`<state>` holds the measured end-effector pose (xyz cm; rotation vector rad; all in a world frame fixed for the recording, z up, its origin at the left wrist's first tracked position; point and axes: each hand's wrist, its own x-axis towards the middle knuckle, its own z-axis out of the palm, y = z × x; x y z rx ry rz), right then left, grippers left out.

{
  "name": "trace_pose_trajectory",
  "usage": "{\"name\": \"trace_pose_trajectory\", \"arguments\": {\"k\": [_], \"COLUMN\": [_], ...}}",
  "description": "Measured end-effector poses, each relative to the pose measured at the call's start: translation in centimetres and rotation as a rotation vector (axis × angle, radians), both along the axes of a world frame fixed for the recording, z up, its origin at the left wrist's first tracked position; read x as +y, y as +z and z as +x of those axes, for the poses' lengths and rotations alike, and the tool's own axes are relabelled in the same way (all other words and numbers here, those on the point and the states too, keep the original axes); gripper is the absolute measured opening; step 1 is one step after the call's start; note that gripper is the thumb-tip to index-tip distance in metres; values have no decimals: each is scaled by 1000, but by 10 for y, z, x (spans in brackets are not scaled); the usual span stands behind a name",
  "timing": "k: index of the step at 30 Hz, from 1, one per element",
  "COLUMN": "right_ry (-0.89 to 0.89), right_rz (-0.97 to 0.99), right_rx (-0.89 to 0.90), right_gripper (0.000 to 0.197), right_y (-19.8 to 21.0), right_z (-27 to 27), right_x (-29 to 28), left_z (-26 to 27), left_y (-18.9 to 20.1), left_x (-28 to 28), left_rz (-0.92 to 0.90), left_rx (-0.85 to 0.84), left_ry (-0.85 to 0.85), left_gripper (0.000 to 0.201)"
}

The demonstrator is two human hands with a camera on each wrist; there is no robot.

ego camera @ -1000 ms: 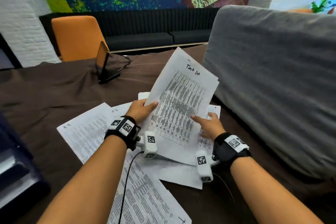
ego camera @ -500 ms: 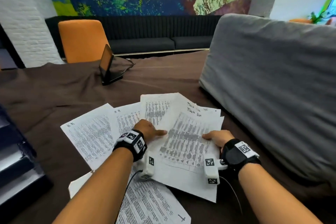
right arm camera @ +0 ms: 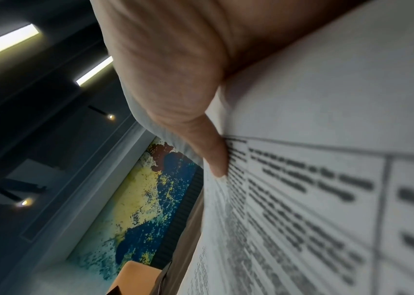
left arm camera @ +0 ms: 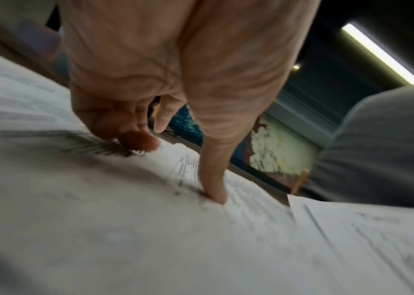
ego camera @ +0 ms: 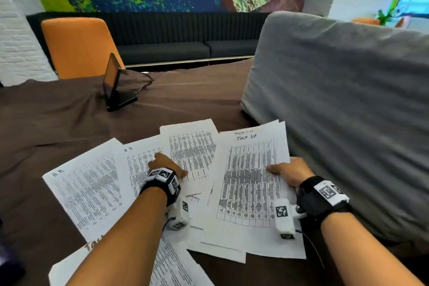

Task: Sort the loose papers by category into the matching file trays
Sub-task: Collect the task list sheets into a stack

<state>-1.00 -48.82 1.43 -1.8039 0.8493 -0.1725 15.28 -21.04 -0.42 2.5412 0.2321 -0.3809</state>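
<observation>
Matt white papers (ego camera: pixel 250 183) on brown cloth (ego camera: pixel 69 111)

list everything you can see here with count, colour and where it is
Task list sheets: at least two stacked, white, right of the spread, gripped at their right edge
H.R sheets: two, white, left of the spread
other printed sheets: several, white, overlapping in the middle and near edge
tablecloth: one, brown, under the papers
tablet: one, black, propped upright, far left
cushion: one, grey, right
chair: one, orange, behind the table
sofa: one, dark, along the mural wall
left hand: pressing the middle sheets
right hand: pinching the Task list sheets
</observation>
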Motion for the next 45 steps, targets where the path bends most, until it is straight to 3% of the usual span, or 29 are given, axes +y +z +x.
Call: {"name": "trace_pose_trajectory", "arguments": {"k": [3, 9, 13, 17, 22, 24, 27, 30, 33, 37, 40, 45], "right_ry": [21, 0, -36, 5, 22, 109, 104, 78, 62, 18, -15, -113], "right_rz": [32, 203, 380, 23, -9, -76, -3, 42, 24, -68, -158, -165], "right_rx": [-11, -19, -49, 122, 125, 160, 159, 133, 179, 105, 123, 204], "right_gripper": [14, 12, 39, 42, 40, 37, 32, 31, 59, 40, 35, 36], "right_y": [-2, 10, 6, 14, 14, 6, 0, -2, -5, 5, 5, -13], "right_z": [14, 25, 58, 93, 133, 145, 152, 158, 157, 134, 117, 69], "right_x": [1, 4, 11, 44, 81, 93, 105, 109, 104, 85, 60, 32], "left_z": [4, 6, 7, 9, 18, 18, 17, 16, 13, 12, 1, -28], "left_y": [3, 7, 0, -6, -14, -15, -19, -21, -19, -13, -5, 2], "left_x": [5, 13, 8, 17, 25, 29, 33, 35, 37, 38, 37, 26], "left_rz": [97, 211, 195, 47, -175, -201, -199, -172, -184, -380, -579, -553], "left_rx": [25, -3, -10, -68, -53, -57, -35, -46, -47, -15, 37, 11], "left_ry": [-89, -158, -216, -165, -73, -87, -100, -116, -139, -79, -3, -87], "left_gripper": [62, 53, 45, 44, 56, 62, 77, 70, 64, 60, 44, 34]}}
